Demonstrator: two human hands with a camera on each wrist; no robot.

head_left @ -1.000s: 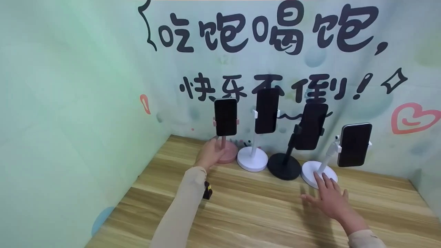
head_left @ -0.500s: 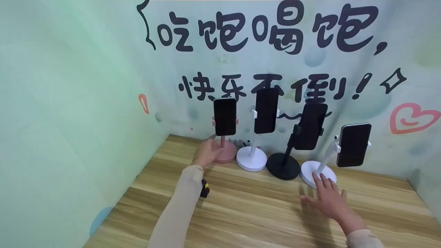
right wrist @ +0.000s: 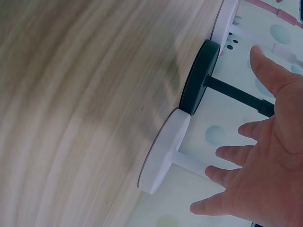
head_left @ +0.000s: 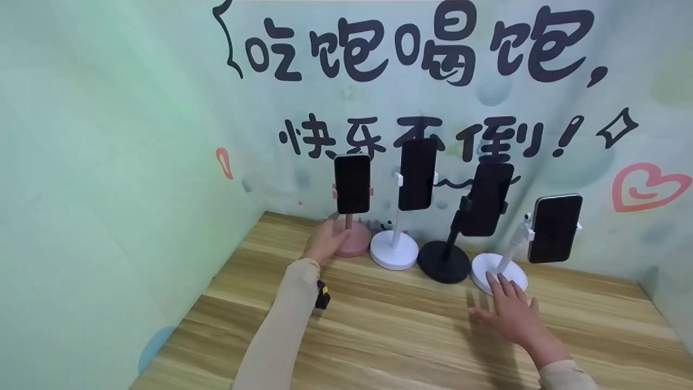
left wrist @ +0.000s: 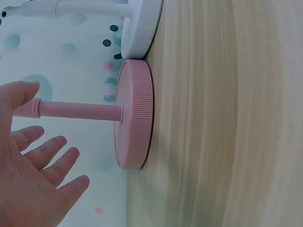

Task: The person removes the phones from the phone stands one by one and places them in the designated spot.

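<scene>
My left hand (head_left: 324, 241) is beside a pink phone stand (head_left: 357, 246) at the left end of a row. In the left wrist view its fingers (left wrist: 61, 168) are spread and grip nothing; the thumb is near the pink pole. My right hand (head_left: 517, 319) hovers in front of a white phone stand (head_left: 482, 273) at the right end. Its fingers are spread too, with the right wrist view showing a gap from the white base (right wrist: 163, 153). A black phone (head_left: 353, 187) sits in the pink stand's clamp, and another phone (head_left: 555, 230) in the right white one.
Between them stand another white phone stand (head_left: 394, 252) and a black one (head_left: 445, 264), each holding a dark phone. The bases are side by side on the wooden table (head_left: 390, 336). Behind rises a printed cloth backdrop (head_left: 303, 184).
Both hands stay about where they were beside the two end stands. The right hand's fingers shift slightly left. The stands and phones keep their places, with a slight drift of the view.
</scene>
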